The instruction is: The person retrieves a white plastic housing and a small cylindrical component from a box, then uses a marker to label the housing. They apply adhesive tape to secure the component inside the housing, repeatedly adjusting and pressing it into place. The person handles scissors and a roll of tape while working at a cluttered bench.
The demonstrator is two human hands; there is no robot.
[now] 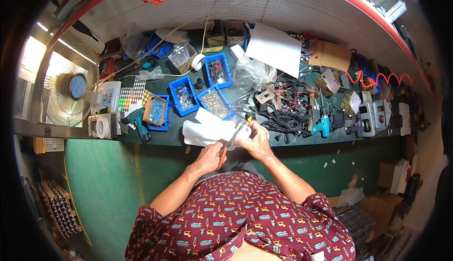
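Note:
At the front edge of the workbench, my left hand (211,158) and my right hand (255,143) are close together over a white, soft-looking sheet or bag (200,133). My left hand is closed at its lower edge, and its fingertips are partly hidden. The fingers of my right hand are bent round a small pale piece with a yellow tip (249,119), whose kind I cannot make out. Just beyond the white material stands a blue bin of small metal parts (216,102).
More blue bins (184,95) stand behind. A teal cordless drill (139,124) lies at left beside a fan (71,88). Tangled black cables (288,114) and another teal drill (322,125) are at right. A white board (273,48) leans at the back.

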